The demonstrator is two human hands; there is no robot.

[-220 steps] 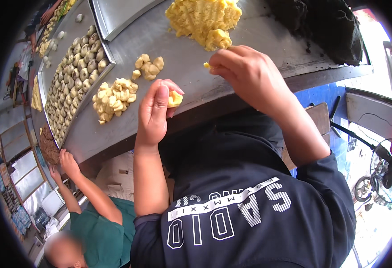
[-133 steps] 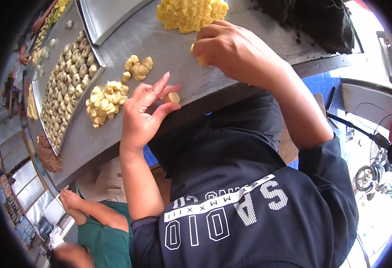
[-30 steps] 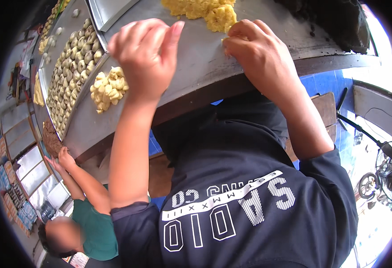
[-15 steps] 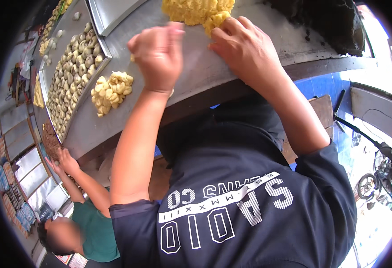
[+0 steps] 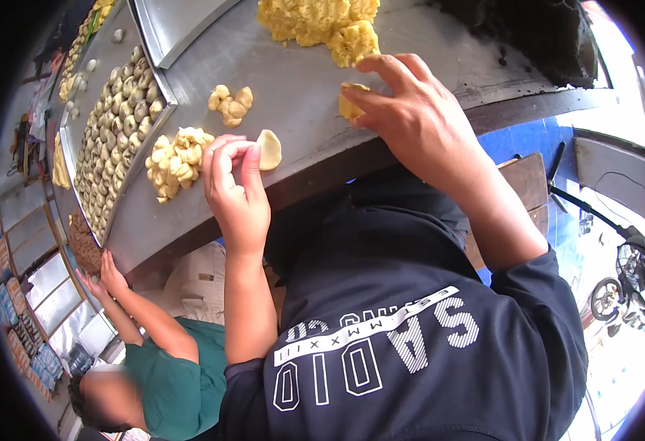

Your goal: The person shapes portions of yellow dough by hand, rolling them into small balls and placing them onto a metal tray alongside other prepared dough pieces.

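Along the metal table [image 5: 300, 110], the left hand [image 5: 236, 184] is pinching a dough round [image 5: 269, 151] pointing away. Rightward, the right hand [image 5: 414, 110] is loosely clasping a yellow lump [image 5: 349, 109].

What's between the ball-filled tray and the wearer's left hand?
Head view: the larger heap of pale dough pieces lies there, on the metal tabletop.

Large white letters [image 5: 441, 322] are running upside down in this view across the dark shirt [image 5: 499, 375], some outlined, some striped. A white band [image 5: 366, 325] with small dark letters is slanting over them, and another white line of lettering [image 5: 309, 328] is partly sinking into folds. The packages [image 5: 45, 361] at far left may be bearing print, too blurred to read.
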